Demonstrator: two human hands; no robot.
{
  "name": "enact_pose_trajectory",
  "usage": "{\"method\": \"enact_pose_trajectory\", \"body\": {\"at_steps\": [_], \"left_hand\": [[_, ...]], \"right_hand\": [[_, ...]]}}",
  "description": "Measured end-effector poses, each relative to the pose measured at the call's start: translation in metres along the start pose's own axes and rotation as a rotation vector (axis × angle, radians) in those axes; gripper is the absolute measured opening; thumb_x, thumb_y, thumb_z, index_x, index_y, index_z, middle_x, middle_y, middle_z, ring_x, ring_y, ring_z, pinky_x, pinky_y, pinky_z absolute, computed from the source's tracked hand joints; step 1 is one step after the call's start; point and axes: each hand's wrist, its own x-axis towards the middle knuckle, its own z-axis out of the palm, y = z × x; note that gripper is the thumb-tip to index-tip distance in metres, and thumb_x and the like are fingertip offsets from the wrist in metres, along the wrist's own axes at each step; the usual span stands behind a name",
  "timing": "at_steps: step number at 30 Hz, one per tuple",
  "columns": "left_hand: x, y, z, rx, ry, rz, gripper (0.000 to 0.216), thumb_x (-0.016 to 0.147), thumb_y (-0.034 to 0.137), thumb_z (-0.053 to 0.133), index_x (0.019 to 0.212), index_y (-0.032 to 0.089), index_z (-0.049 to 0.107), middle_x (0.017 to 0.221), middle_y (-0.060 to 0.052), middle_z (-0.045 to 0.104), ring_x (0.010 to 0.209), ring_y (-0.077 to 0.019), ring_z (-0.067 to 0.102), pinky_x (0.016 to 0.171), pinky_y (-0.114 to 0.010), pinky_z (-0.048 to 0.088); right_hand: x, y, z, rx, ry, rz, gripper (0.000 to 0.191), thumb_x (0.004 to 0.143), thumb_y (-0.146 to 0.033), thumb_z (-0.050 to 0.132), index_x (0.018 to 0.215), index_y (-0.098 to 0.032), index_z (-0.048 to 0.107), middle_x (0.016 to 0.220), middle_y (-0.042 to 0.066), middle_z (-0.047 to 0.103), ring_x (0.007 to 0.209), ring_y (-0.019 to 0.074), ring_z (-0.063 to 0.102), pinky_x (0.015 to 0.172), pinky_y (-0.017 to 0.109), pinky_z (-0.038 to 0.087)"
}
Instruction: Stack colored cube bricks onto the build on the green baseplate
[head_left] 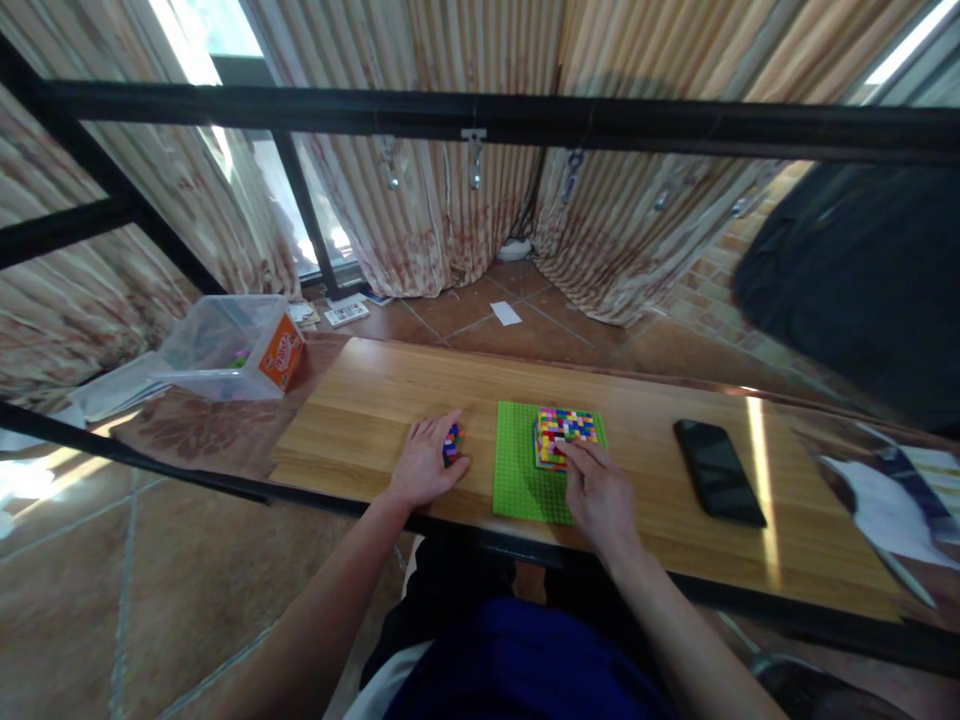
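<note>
A green studded baseplate [517,470] lies on the wooden table. On it stands a block of many-coloured building bricks [570,424], stacked several layers high. The fingers of my right hand [604,492] are pinched together against the top of this block at its near side; whatever is between the fingertips is too small to tell. To the left of the baseplate, my left hand [426,462] rests on the table, thumb and fingers apart. It curves around a small heap of loose building bricks [451,443], partly hidden by the hand.
A black phone [720,472] lies at the right of the wooden table [645,400]. A clear plastic box [225,345] with an orange label stands beyond the table's left end, a few bricks inside. Dark metal bars [480,118] cross ahead, before striped curtains [465,210]. Papers [892,505] lie far right.
</note>
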Motion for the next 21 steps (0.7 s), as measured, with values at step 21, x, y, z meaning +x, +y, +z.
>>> {"method": "enact_pose_trajectory", "body": {"at_steps": [21], "left_hand": [[-0.001,-0.005,0.005,-0.095,0.032,-0.023,0.068,0.07,0.015,0.059,0.136,0.016,0.044,0.121,-0.01,0.063,0.114,-0.0278,0.055,0.102,-0.045,0.04]], "right_hand": [[0.035,-0.082,0.075,0.175,-0.392,0.001,0.028,0.091,-0.013,0.043,0.107,-0.018,0.066,0.105,0.01,0.064,0.095,0.0194,0.061,0.085,0.031,0.048]]}}
